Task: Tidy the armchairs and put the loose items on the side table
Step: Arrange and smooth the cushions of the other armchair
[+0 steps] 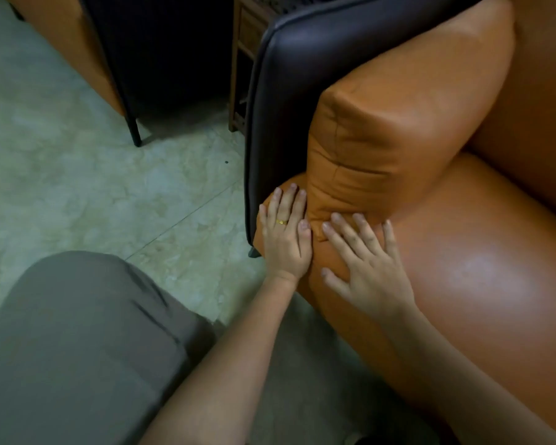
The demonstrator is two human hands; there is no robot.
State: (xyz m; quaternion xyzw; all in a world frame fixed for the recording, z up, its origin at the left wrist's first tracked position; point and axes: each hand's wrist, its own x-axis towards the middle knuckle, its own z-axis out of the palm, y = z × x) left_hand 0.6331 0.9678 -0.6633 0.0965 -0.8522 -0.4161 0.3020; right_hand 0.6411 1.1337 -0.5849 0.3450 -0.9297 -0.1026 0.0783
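An orange leather armchair fills the right half of the view, with a rounded seat cushion (482, 271), an orange arm cushion (408, 123) and a dark outer shell (289, 91). My left hand (286, 236), with a gold ring, lies flat on the seat's front left corner, beside the arm cushion's lower end. My right hand (366, 264) rests flat on the seat cushion just to the right, fingers spread and fingertips touching the arm cushion's base. Neither hand holds anything. No loose items show on the seat.
A wooden side table (243, 59) stands behind the chair's dark shell at the top centre, mostly hidden. A second orange and dark armchair (87, 56) on a thin black leg is at the upper left. Pale tiled floor (109, 181) lies between; my grey-clad knee (77, 348) is lower left.
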